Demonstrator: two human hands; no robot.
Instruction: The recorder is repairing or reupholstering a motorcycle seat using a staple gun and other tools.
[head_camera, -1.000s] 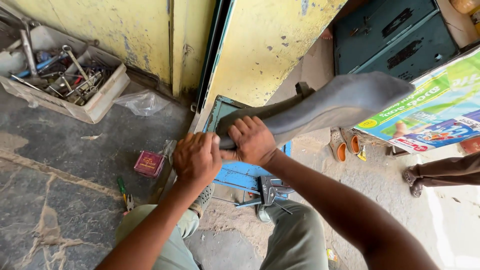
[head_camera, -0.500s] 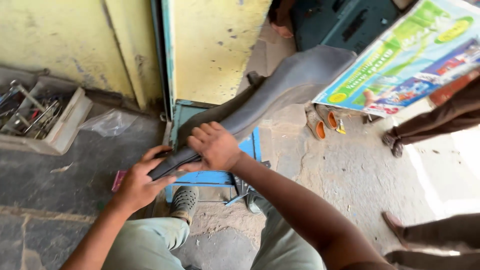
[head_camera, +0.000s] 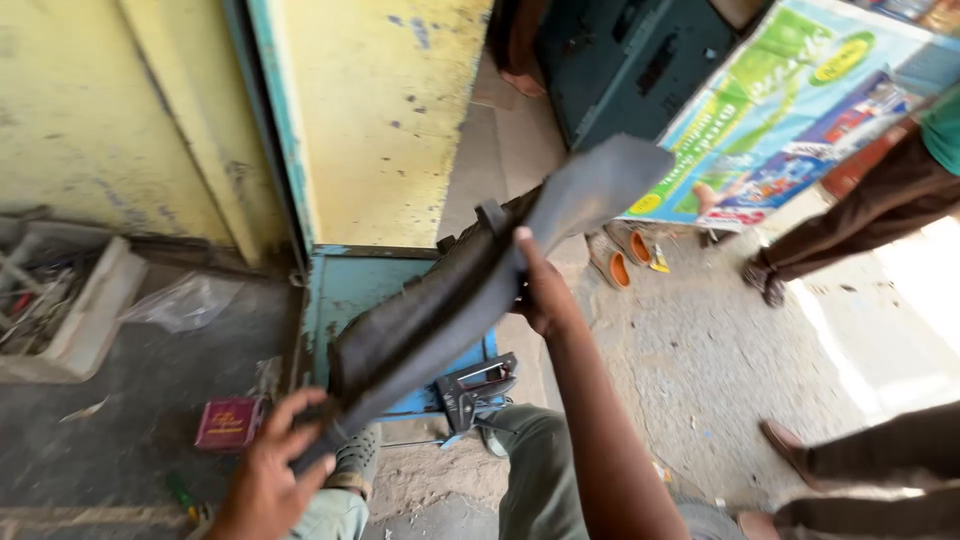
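Held piece: long dark rubbery seat cover (head_camera: 470, 290), tilted from lower left up to upper right, above the blue metal box (head_camera: 350, 290)
Left hand (head_camera: 270, 480): fingers spread, closing loosely on the cover's lower end
Right hand (head_camera: 540, 295): wrapped around the middle, thumb on top
Nearby: staple gun (head_camera: 475, 390) on the ground by the knee; small red box (head_camera: 228, 422) on the floor; sandals (head_camera: 620, 258) beyond
Doing it well: probably firm both grips; keep the piece taut and level; avoid twisting the thin end
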